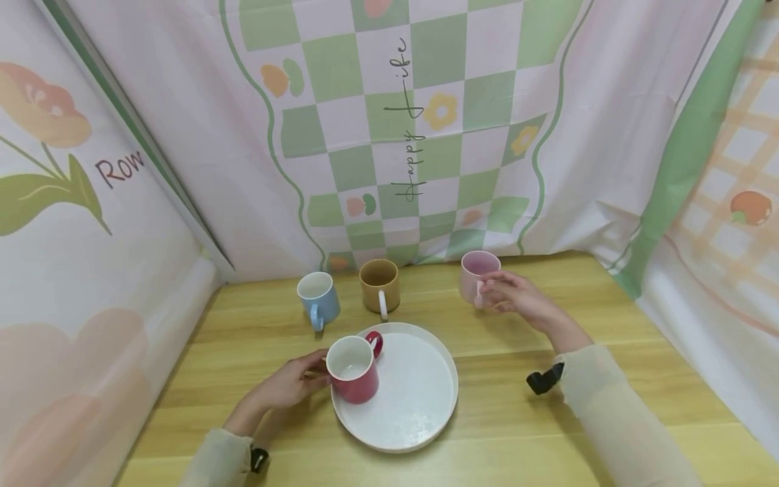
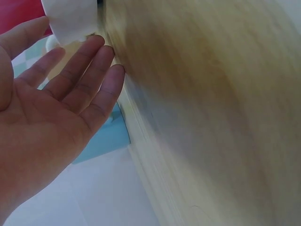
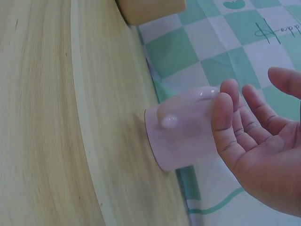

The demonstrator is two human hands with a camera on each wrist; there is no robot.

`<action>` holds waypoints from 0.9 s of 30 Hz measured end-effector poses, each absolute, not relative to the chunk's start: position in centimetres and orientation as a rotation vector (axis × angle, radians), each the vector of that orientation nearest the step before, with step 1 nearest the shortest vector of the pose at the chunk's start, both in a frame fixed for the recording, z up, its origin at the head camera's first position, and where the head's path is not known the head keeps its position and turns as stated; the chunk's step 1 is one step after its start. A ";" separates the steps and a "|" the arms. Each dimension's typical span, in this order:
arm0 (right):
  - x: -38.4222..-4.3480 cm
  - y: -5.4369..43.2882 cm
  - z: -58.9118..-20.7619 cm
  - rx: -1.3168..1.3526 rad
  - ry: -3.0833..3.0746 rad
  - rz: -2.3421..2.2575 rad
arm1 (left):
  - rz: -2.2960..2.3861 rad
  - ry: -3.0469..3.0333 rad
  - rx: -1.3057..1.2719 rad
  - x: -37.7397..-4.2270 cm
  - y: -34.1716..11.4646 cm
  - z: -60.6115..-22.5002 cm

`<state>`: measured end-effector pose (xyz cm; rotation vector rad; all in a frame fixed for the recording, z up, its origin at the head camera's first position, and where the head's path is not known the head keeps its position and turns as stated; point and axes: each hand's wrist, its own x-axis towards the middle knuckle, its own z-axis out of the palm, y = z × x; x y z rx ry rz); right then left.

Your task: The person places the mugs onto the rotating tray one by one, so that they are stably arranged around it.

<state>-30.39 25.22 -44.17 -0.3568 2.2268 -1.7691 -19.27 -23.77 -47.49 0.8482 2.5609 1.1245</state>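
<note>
A red mug (image 1: pixel 354 379) with a white inside stands upright on the left part of a round white tray (image 1: pixel 420 406), its handle turned to the far right. Beside the mug and the tray's left rim is my left hand (image 1: pixel 289 384); in the left wrist view its fingers (image 2: pixel 77 70) are extended and grip nothing. Whether the fingertips touch the mug is unclear. At the back right a pink mug (image 1: pixel 471 279) stands upright on the table. My right hand (image 1: pixel 517 297) is at its handle side with loosely bent fingers (image 3: pixel 230 136), not wrapped round it.
A blue mug (image 1: pixel 319 297) and a brown mug (image 1: pixel 380 284) with a white handle stand behind the tray on the wooden table (image 1: pixel 511 406). A checked curtain (image 1: pixel 420 135) hangs along the table's back edge, with printed cloths at both sides.
</note>
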 end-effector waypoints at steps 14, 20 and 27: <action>-30.5 26.4 -44.5 -0.280 2.228 -1.782 | 1.113 2.562 0.842 -19.2 -23.7 -47.4; -30.6 25.9 -44.9 -0.237 2.231 -1.779 | 1.102 2.571 0.844 -19.3 -23.8 -47.5; -30.8 25.2 -45.4 -0.190 2.249 -1.751 | 1.097 2.558 0.788 -19.4 -23.8 -47.8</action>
